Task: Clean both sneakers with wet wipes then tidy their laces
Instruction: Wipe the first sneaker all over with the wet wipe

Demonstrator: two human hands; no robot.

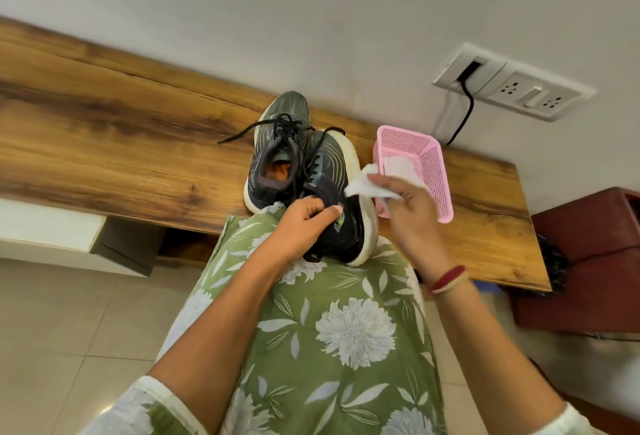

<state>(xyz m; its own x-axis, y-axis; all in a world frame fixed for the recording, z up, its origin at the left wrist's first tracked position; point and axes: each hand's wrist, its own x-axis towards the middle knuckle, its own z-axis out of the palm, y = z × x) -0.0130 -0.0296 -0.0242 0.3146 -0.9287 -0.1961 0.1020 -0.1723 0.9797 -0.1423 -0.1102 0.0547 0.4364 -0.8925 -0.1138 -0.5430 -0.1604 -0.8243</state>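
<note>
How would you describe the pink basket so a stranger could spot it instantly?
Start at the long wooden shelf along the white wall. Toward its right end, near the wall socket panel, right of the dark sneakers, stands the basket. It is the only pink thing there: perforated plastic, rectangular, white wipes inside.

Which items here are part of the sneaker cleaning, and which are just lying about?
Job:
- left hand gripping held sneaker
- second sneaker
- right hand holding wet wipe
- pink basket

Lying about:
- socket panel
- black cable
- red-brown box
</note>
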